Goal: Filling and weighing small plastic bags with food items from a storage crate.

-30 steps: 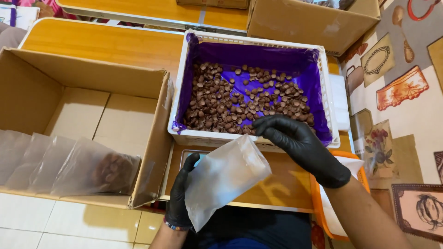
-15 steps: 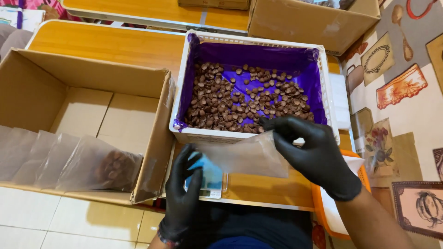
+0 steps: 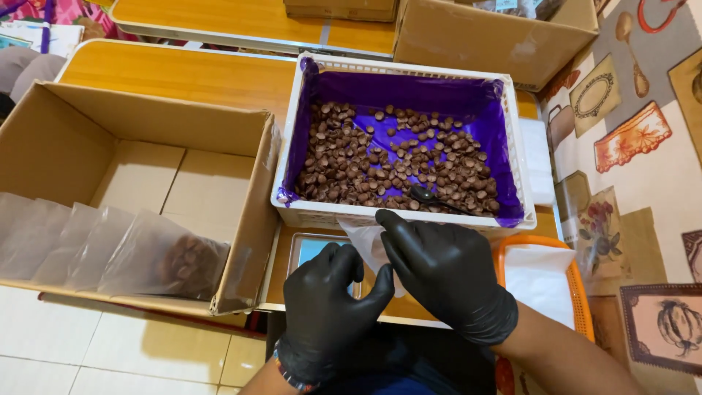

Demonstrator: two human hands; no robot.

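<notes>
I hold a small clear plastic bag (image 3: 365, 245) low over the tabletop (image 3: 183, 73), just in front of the white crate (image 3: 398, 213), so its mouth sits close to what goes into it. My right hand (image 3: 446, 281) pinches the bag's upper edge, fingers closed on the film; my left hand (image 3: 325, 307) curls beside it, its fingertips near the bag, but whether they grip it I cannot tell, since most of the bag is hidden behind both gloves. Both hands wear black gloves (sensible for handling food).

Under the bag lies a flat grey scale (image 3: 316, 249), placed directly before the crate, likely for weighing. The crate is lined with purple plastic (image 3: 409, 91), which keeps the small brown round pieces (image 3: 380, 164) from slipping through its slotted walls. A dark spoon (image 3: 431, 197) rests on the pieces at the near edge, within reach of my right hand.

To my left stands an open cardboard box (image 3: 146, 132); clear bags (image 3: 110, 249) lean over its near wall, one showing brown pieces inside. To my right, an orange basket (image 3: 545, 281) holds white sheets.
</notes>
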